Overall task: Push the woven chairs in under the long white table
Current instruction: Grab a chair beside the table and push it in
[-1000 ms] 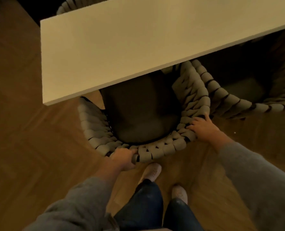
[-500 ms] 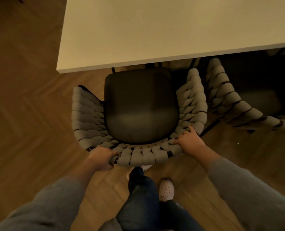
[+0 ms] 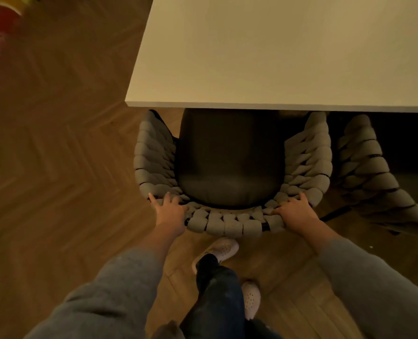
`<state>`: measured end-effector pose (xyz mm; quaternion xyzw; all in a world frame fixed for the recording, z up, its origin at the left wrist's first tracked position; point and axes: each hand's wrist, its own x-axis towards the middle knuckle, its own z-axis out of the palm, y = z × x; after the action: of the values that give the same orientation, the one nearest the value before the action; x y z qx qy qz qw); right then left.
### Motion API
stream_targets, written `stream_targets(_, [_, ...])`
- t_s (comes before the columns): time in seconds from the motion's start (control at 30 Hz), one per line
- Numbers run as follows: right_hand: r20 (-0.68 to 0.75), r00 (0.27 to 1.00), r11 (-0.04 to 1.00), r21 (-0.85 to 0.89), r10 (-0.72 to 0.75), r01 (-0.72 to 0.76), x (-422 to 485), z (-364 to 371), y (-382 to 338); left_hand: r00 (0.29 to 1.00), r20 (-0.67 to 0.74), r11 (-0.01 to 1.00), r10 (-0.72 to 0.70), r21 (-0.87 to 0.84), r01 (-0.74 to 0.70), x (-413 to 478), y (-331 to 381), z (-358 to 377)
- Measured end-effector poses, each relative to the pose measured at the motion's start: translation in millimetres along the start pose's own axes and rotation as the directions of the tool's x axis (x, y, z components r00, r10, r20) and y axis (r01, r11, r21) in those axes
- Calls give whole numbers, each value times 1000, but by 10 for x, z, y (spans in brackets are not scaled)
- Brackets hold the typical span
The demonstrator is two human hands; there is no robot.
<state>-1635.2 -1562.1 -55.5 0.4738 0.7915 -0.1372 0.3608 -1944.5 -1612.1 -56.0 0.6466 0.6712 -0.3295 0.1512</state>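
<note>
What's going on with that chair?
A person stands behind a woven chair with both hands on its curved back. The left hand presses near one corner and the right hand near the other. The front of the dark seat is just under the edge of the white table, but most of the seat shows. A second woven chair sits to the right, partly under the table.

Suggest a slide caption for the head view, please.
Left hand and right hand on the woven chair, partly under the white table.
</note>
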Motion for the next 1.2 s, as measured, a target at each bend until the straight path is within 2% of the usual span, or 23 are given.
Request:
stream_targets(0.2, [25, 999, 999, -32, -27, 27, 79, 60, 64, 997, 56, 997, -61, -46, 64, 17, 74, -18])
stream_targets(0.5, [9, 999, 997, -74, -34, 34, 228, 29, 212, 995, 56, 995, -87, -38, 89, 144, 140, -121])
stream_targets(0.8, [34, 996, 992, -94, -82, 84, 211, -32, 241, 993, 83, 996, -84, -1, 85, 204, 153, -127])
stream_targets(1.2, [42, 997, 994, -93, -58, 62, 133, -53, 238, 995, 69, 997, -78, 5, 78, 169, 190, -117])
